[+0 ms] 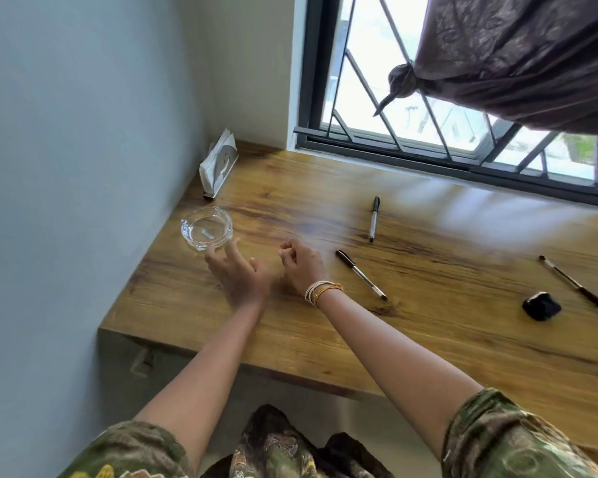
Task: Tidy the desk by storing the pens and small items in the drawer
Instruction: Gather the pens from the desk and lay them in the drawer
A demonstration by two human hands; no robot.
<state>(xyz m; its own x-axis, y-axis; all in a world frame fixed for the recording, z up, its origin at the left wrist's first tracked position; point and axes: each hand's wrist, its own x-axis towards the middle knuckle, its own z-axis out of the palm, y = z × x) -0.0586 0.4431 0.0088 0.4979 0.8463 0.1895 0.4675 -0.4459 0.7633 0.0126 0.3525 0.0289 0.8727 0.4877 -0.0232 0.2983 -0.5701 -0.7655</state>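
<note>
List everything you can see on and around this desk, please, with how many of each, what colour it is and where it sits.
desk: one, yellowish wood, below the window
pens: three, dark caps; one mid-desk near the window, one beside the right hand, one far right
small black item: one, far right, next to the third pen
glass dish: one, clear, left side by the wall
napkin holder: one, metal with white paper, left back corner
window: one, dark frame with bars
curtain: one, brownish, knotted, top right
left hand: fingers spread, near the dish
right hand: fingers curled, cord bracelets on the wrist
</note>
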